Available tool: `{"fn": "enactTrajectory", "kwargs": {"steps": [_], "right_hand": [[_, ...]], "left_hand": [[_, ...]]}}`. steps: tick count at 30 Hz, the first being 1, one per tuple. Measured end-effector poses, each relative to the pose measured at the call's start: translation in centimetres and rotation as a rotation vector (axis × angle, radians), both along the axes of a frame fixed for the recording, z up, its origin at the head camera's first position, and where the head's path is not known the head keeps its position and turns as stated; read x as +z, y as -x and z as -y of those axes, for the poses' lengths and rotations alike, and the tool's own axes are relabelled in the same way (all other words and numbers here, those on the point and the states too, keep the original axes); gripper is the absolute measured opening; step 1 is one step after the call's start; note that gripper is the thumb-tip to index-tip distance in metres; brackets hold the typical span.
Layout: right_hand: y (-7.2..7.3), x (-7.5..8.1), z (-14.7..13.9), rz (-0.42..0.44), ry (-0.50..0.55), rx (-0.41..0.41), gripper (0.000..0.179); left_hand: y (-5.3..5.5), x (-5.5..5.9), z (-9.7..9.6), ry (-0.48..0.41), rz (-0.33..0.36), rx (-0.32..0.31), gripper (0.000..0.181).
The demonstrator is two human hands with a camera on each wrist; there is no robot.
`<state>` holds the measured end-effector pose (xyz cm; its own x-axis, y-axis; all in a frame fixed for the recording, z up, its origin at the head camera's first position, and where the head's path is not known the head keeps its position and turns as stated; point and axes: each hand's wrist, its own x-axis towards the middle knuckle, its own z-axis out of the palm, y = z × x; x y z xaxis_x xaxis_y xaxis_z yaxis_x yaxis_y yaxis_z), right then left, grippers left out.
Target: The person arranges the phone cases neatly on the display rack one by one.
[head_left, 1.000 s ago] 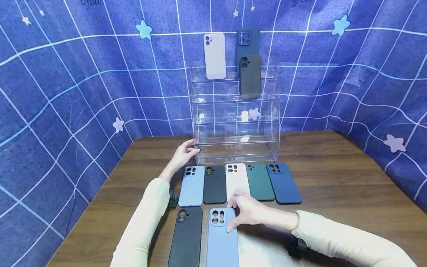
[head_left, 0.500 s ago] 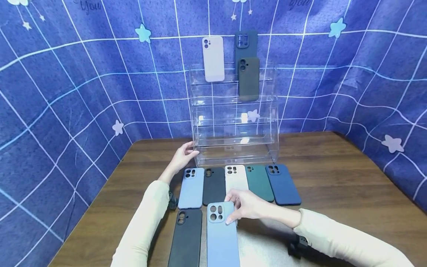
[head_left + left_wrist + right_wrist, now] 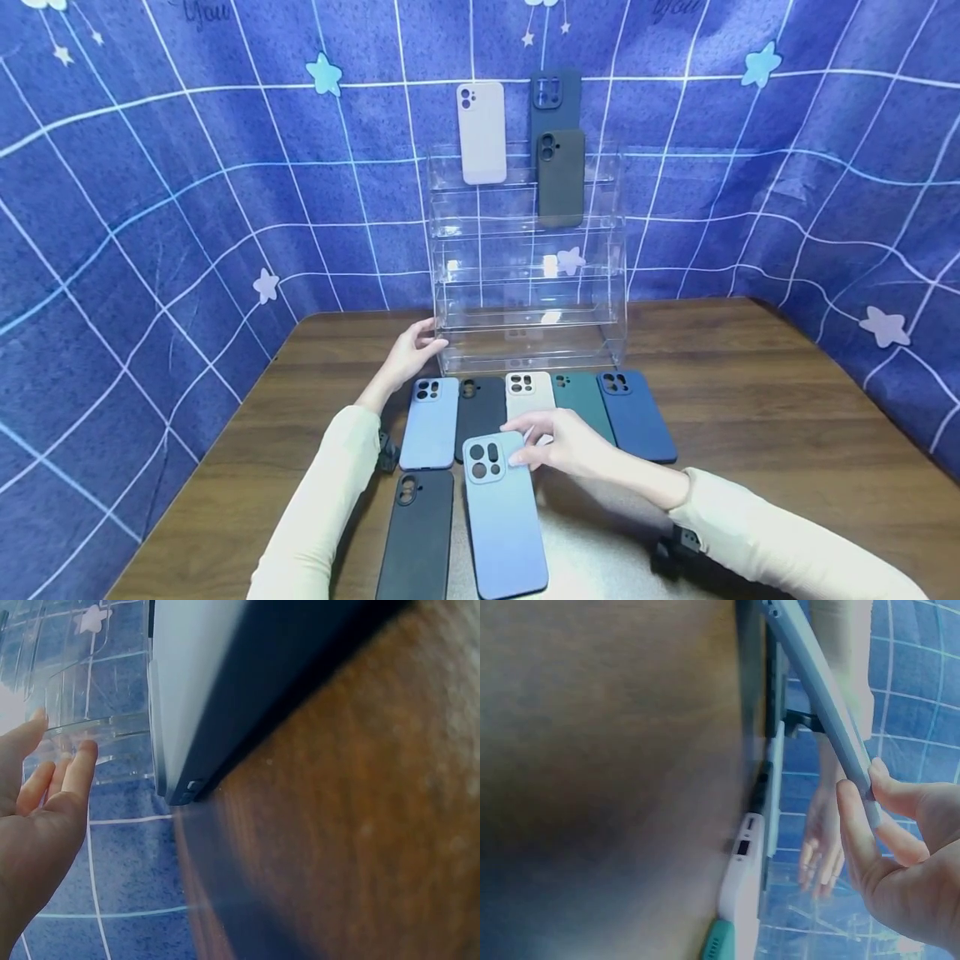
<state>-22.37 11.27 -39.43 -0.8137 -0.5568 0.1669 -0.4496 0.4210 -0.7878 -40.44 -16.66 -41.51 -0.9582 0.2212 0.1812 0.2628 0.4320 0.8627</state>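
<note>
My right hand (image 3: 566, 443) pinches the top right edge of a light blue phone case (image 3: 504, 525). The case is tilted, its upper end raised off the table. In the right wrist view, thumb and fingers (image 3: 855, 817) press on both faces of the case (image 3: 829, 694). My left hand (image 3: 408, 354) holds the lower left side of a clear tiered display stand (image 3: 528, 321); in the left wrist view its thumb and fingers (image 3: 79, 772) are at the stand's edge. A black phone case (image 3: 416, 533) lies left of the raised case.
Before the stand lie light blue (image 3: 430, 425), black (image 3: 480, 425), white (image 3: 528, 400), green (image 3: 581, 400) and dark blue (image 3: 637, 417) cases. Higher up, the stand bears a pale pink case (image 3: 482, 133), a blue case (image 3: 557, 108) and a dark case (image 3: 561, 179). A patterned curtain (image 3: 187, 208) hangs behind.
My right hand has lifted the top of the light blue case and moved it slightly up and away from the table's front. My left hand stays at the stand.
</note>
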Motion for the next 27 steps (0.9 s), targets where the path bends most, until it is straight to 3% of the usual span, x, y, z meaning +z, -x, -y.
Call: {"fn": "enactTrajectory", "kwargs": {"steps": [5, 9, 18, 27], "right_hand": [[0.2, 0.7, -0.3, -0.050, 0.018, -0.030, 0.039], [0.4, 1.3, -0.5, -0.037, 0.013, -0.065, 0.036], [0.7, 3.3, -1.3, -0.017, 0.068, -0.018, 0.031], [1.4, 5.1, -2.3, -0.035, 0.077, -0.050, 0.029]], "left_hand": [[0.2, 0.1, 0.2, 0.017, -0.006, -0.008, 0.061], [0.2, 0.2, 0.2, 0.023, -0.011, -0.006, 0.060], [0.3, 0.5, 0.1, 0.009, -0.008, -0.004, 0.060], [0.1, 0.3, 0.2, -0.028, 0.003, -0.016, 0.061]]}}
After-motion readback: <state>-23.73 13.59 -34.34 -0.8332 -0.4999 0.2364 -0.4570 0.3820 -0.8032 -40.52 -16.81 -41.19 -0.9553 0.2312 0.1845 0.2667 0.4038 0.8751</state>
